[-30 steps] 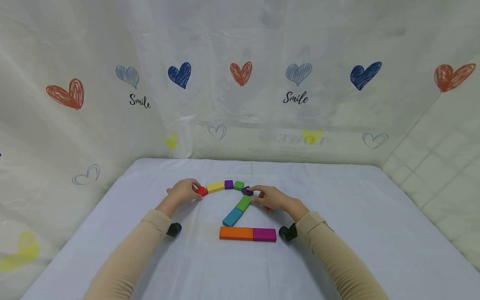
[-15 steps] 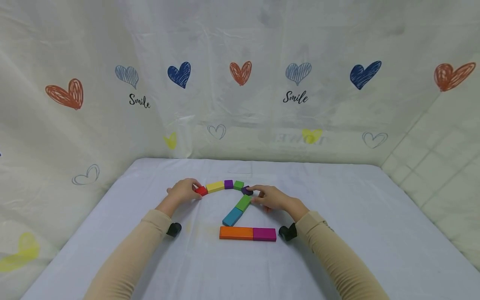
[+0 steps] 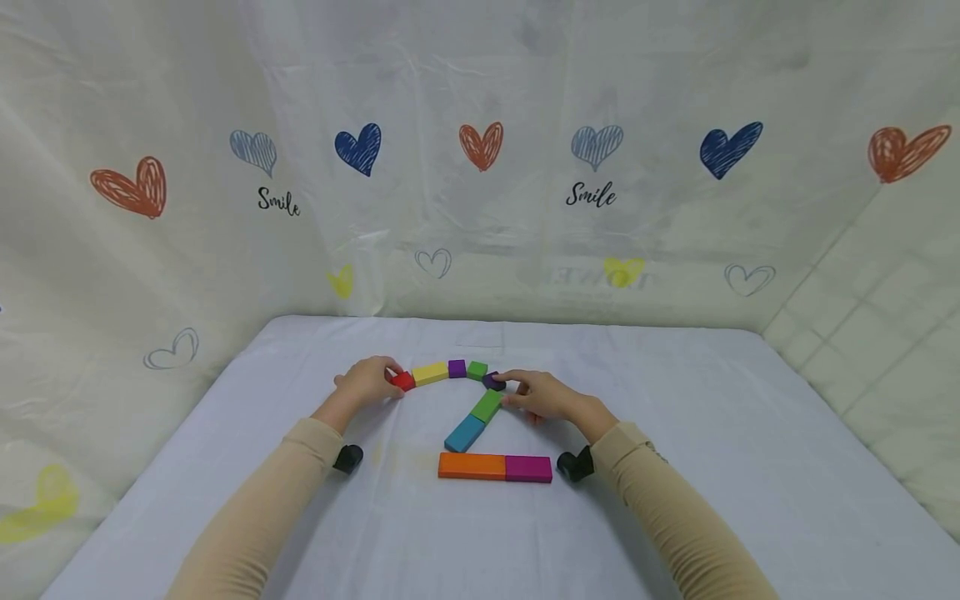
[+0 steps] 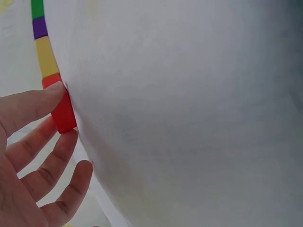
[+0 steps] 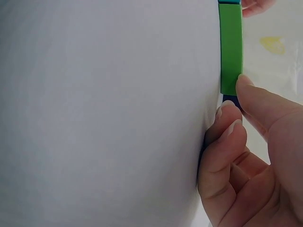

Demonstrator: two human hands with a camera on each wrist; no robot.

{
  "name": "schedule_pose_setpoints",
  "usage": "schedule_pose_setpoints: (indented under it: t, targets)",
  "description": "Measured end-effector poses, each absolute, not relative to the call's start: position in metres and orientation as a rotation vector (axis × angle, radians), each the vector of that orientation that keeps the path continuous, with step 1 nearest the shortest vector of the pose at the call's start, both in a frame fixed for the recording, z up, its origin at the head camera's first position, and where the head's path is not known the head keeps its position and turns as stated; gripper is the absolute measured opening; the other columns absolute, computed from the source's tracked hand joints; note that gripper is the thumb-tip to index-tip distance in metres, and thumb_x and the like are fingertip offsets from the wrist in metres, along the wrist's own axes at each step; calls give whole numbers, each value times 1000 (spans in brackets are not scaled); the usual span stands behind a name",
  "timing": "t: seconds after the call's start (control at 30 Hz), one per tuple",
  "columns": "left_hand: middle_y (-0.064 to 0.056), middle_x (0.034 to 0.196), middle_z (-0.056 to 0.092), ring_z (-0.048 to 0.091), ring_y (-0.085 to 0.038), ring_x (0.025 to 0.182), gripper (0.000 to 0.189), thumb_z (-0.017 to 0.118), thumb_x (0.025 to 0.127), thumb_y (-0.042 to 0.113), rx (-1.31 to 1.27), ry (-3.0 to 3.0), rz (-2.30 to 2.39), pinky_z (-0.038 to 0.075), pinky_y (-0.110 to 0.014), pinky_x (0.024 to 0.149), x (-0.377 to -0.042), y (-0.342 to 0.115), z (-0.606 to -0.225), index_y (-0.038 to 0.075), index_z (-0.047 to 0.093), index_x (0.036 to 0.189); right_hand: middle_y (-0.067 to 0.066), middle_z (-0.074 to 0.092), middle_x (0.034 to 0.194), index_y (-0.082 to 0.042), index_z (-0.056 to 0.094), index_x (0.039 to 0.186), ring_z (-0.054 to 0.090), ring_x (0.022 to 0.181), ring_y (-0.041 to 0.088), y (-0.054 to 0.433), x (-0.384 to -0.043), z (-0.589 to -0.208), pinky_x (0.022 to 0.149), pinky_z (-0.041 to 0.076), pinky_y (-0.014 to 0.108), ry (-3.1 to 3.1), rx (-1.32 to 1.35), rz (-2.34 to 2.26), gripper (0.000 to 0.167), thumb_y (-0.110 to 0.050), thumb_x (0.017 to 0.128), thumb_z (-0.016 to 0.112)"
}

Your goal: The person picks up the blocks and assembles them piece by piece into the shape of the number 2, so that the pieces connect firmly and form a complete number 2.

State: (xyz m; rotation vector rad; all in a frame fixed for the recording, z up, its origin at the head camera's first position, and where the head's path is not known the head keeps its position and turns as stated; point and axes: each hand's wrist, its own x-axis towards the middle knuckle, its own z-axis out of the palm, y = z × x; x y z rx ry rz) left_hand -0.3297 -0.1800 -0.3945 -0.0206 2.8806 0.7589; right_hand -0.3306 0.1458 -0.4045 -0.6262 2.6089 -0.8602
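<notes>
Several coloured blocks lie on the white-covered table in an arc, a slanted stroke and a straight base. My left hand [image 3: 365, 381] pinches the red block [image 4: 63, 111] at the arc's left end, thumb on its face and fingers at its outer end. Yellow [image 3: 431, 373], purple [image 3: 457, 369] and green [image 3: 476, 371] blocks follow. At the arc's right end my right hand [image 3: 547, 395] holds the dark purple block [image 3: 491, 382] with index finger and thumb. Its thumb tip also meets the edge of the longer green block [image 5: 231, 49]; its other fingers are curled.
A blue block [image 3: 465, 433] continues the slanted stroke. Below it, orange [image 3: 472, 467] and magenta [image 3: 528, 469] blocks lie end to end, nearer me. A white sheet [image 3: 480, 225] printed with hearts hangs behind the table [image 3: 675, 392].
</notes>
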Motion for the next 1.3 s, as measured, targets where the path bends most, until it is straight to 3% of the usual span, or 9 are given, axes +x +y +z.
schedule_pose_setpoints:
  t: [0.77,1.03,1.2,1.3]
  targets:
    - [-11,108,66,59,-32,106,38,78,90,17,0,2870,761,28,-73,104,-331,-175,-393,8,67,126,7,61,92,-16,50,153,54,56,16,151,-329,-403,58,48,27,2607,-623,-861,51,-22,104,63]
    - [-13,116,66,58,-33,110,45,78,90,20,19,2842,803,29,-72,103,-329,-177,-391,9,64,131,8,61,100,-19,50,153,54,57,17,154,-325,-402,60,48,29,2586,-600,-883,53,-24,103,65]
    - [-19,130,61,58,-36,115,49,72,95,24,99,2822,860,43,-59,102,-328,-187,-387,5,59,138,8,63,108,-21,49,154,59,62,18,160,-322,-398,66,50,30,2570,-634,-891,53,-23,103,64]
    - [-23,139,56,55,-40,123,53,67,99,26,139,2832,885,49,-52,100,-324,-194,-382,2,53,145,9,65,117,-20,50,153,64,75,19,167,-320,-392,73,53,33,2588,-658,-916,52,-23,103,64]
